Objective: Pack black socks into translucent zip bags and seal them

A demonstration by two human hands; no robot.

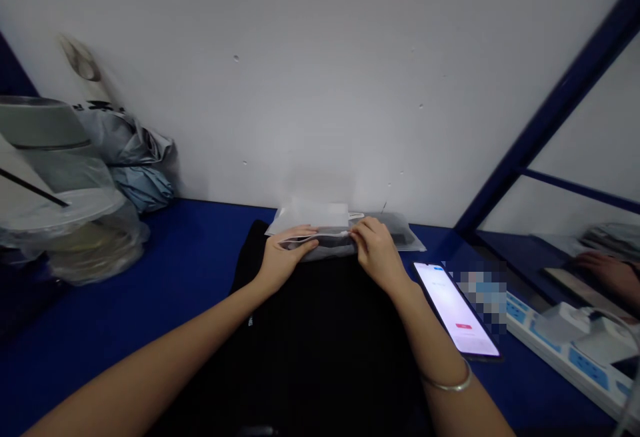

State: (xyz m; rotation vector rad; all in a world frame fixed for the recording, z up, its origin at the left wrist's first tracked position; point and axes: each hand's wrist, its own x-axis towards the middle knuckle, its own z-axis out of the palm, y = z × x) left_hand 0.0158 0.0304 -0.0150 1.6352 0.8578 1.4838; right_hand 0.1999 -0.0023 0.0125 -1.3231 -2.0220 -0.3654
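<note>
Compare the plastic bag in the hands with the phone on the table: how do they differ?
The plastic bag is translucent and frosted, pinched by the left hand and right hand; the phone is rigid, with a lit screen, untouched. The bag lies on black cloth, the phone on the blue table. Both lie flat.

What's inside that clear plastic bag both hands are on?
The clear plastic bag, pinched at its edge by the left hand and right hand, shows something dark through the frosted film. What it is cannot be made out. The bag lies on a black garment.
</note>
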